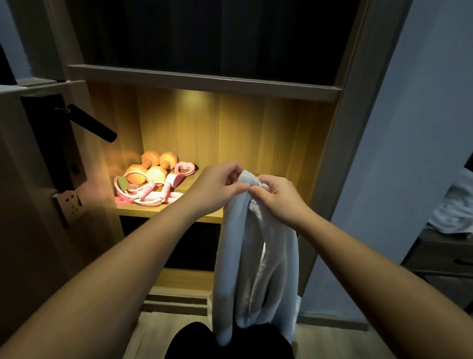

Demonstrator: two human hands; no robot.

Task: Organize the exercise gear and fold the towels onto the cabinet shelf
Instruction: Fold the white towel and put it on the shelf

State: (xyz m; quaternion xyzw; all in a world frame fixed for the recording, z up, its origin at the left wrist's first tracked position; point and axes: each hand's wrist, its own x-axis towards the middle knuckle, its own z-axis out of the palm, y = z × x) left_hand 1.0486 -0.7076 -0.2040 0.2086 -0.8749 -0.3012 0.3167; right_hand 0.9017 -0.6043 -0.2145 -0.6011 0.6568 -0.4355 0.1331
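Here my left hand (220, 182) and right hand (277, 197) sit close together, both pinching the top edge of a hanging pale-grey cloth towel (253, 266) before the lit wooden cabinet shelf (197, 216).

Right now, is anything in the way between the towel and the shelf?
Nothing visible. The left hand and right hand hold the towel before the shelf; the dumbbells and rope lie at its left.

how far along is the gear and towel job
Looks done: dumbbells and pink gear sit on the lit shelf. In hand: left hand and right hand pinch a white towel, hanging unfolded. Left: folding and shelving it, plus the towel pile at right.
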